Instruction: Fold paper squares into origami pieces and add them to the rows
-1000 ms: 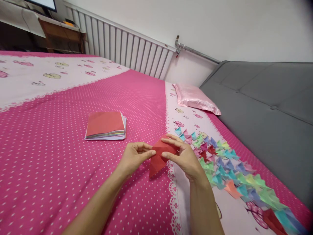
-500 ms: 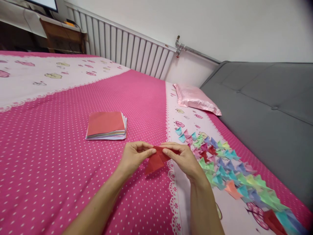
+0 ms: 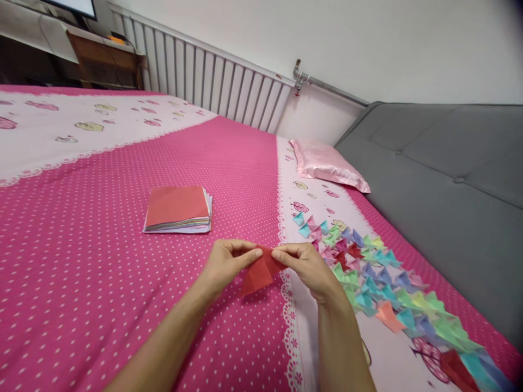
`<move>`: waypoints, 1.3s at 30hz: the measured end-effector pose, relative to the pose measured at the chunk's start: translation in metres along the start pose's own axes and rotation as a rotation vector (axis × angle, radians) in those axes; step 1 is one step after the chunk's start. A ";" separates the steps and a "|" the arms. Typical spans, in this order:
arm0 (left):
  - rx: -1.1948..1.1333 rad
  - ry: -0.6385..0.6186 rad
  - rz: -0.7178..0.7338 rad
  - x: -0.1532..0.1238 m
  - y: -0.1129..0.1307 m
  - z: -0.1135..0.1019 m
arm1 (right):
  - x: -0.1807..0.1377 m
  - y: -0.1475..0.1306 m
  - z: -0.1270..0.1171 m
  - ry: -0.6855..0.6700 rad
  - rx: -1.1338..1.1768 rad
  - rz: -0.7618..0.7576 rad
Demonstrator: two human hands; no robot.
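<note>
A partly folded sheet of red origami paper (image 3: 258, 274) is held in the air over the bed, its lower flap hanging down and to the left. My left hand (image 3: 229, 264) pinches its upper left edge between thumb and fingers. On the upper right edge, my right hand (image 3: 304, 267) pinches the same paper, the two thumbs close together. The fingers behind the sheet are partly hidden. Beyond my left hand lies a stack of square coloured paper (image 3: 177, 207) with a red sheet on top. To the right of my right hand, many small folded paper boats (image 3: 384, 277) stand in rows.
A pink dotted bedspread (image 3: 102, 261) with white patterned bands covers the bed. A pink satin pillow (image 3: 327, 166) rests near the grey padded headboard (image 3: 445, 158). At the back are a white radiator (image 3: 204, 71) and a wooden desk (image 3: 108, 57) with a monitor.
Both hands still pinch the red paper. The paper's lower flap has swung slightly down and left, and its face has turned a little. My right fingers have shifted slightly.
</note>
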State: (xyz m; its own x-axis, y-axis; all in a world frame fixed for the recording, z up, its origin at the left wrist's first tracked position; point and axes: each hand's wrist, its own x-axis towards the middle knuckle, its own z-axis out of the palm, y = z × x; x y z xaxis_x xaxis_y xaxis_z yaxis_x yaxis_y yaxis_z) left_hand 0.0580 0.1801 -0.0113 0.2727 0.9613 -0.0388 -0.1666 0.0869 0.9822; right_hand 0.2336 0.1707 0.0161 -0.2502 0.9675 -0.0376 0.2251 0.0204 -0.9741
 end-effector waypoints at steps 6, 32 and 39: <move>0.069 0.086 0.068 0.000 -0.001 0.003 | 0.001 0.001 0.003 0.033 -0.105 -0.029; 0.074 0.498 0.189 0.001 0.007 -0.009 | 0.005 0.012 -0.016 0.345 -0.181 -0.023; 0.692 0.760 0.950 -0.003 -0.004 -0.009 | 0.003 0.000 0.011 -0.090 0.347 0.207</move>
State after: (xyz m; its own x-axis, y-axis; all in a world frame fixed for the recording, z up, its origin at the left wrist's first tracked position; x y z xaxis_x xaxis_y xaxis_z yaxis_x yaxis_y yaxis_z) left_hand 0.0496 0.1793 -0.0164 -0.2900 0.5030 0.8141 0.5603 -0.6004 0.5706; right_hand 0.2220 0.1709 0.0140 -0.3176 0.9162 -0.2445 -0.0476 -0.2730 -0.9608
